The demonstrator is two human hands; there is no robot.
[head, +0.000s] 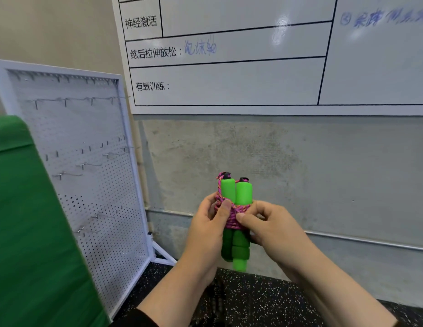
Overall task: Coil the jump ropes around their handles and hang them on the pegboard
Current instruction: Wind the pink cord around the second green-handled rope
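Note:
A jump rope with two green foam handles (238,192) stands upright in front of me, the handles side by side. Its pink braided cord (231,215) is wound in several turns around the middle of both handles. My left hand (205,230) grips the bundle from the left, thumb pressed on the cord. My right hand (272,227) holds it from the right, fingertips pinching the cord wraps. The white pegboard (87,185) with metal hooks (64,100) stands to the left, leaning by the wall. No rope hangs on it.
A green padded surface (28,232) fills the lower left, beside the pegboard. A whiteboard (253,79) with printed and handwritten text hangs on the concrete wall (323,173) ahead. The floor (253,300) is black speckled rubber.

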